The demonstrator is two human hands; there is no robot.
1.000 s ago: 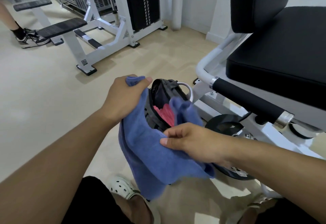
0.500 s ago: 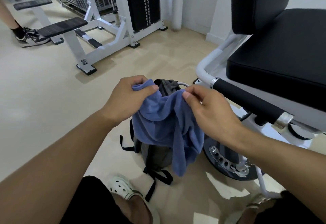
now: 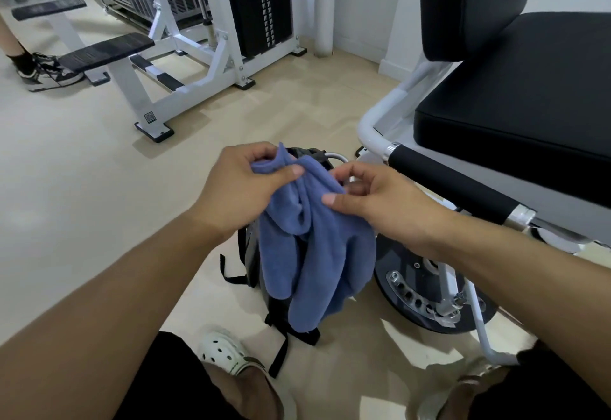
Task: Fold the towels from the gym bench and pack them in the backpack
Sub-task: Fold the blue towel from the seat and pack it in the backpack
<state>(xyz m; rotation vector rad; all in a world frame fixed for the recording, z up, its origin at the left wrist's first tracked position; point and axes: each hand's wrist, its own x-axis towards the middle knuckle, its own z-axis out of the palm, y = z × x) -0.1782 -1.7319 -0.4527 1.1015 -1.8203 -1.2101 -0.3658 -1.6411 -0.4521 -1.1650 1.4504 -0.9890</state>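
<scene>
Beige gym flooring (image 3: 82,168) spreads under a white weight machine (image 3: 185,65) at the far left. Nearer, the left hand (image 3: 238,188) pinches the top edge of a blue towel (image 3: 314,254), which hangs in folds over a dark backpack (image 3: 261,274) standing on the floor. The right hand (image 3: 380,204) pinches the towel's other upper corner, beside the black-padded desk (image 3: 515,115).

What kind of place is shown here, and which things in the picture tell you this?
Most likely a gym. A white weight machine with a black weight stack stands at the back, a padded black seat on a white frame is at the right, and a round weight plate sits beside the backpack.
</scene>
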